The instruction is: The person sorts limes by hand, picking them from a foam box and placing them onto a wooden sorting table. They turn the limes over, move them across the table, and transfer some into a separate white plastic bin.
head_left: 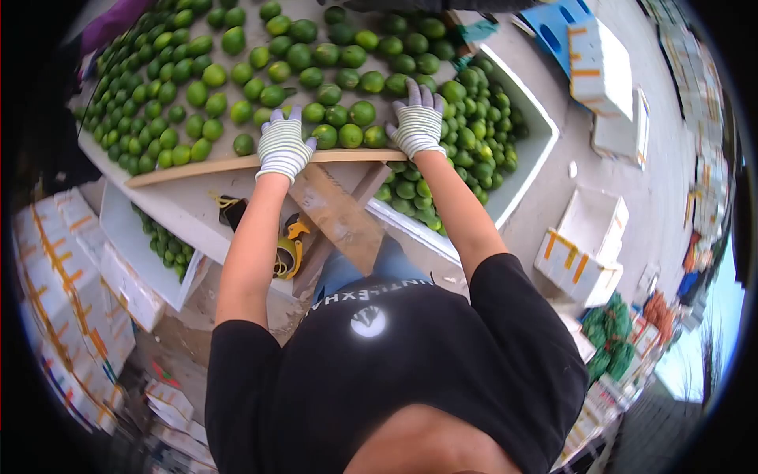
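Observation:
Green limes (237, 99) cover the sorting table, which has a wooden edge strip (213, 167) along its near side. My left hand (283, 146), in a striped glove with grey fingertips, lies at that strip with its fingers spread towards the limes. Farther right, my right hand (418, 125), gloved the same way, reaches over the strip with fingers apart among the limes. Its fingertips are at or on a few fruits; contact is hard to make out. Beside it, a white foam box (530, 186) holds many smaller-looking limes (478, 118).
Under the table edge hangs a yellow tape dispenser (289, 251). A second foam box (118, 229) with limes stands lower left, near stacked taped boxes (71, 292). More foam boxes (580, 245) and a blue crate (553, 28) are at right. A purple sleeve (110, 24) shows upper left.

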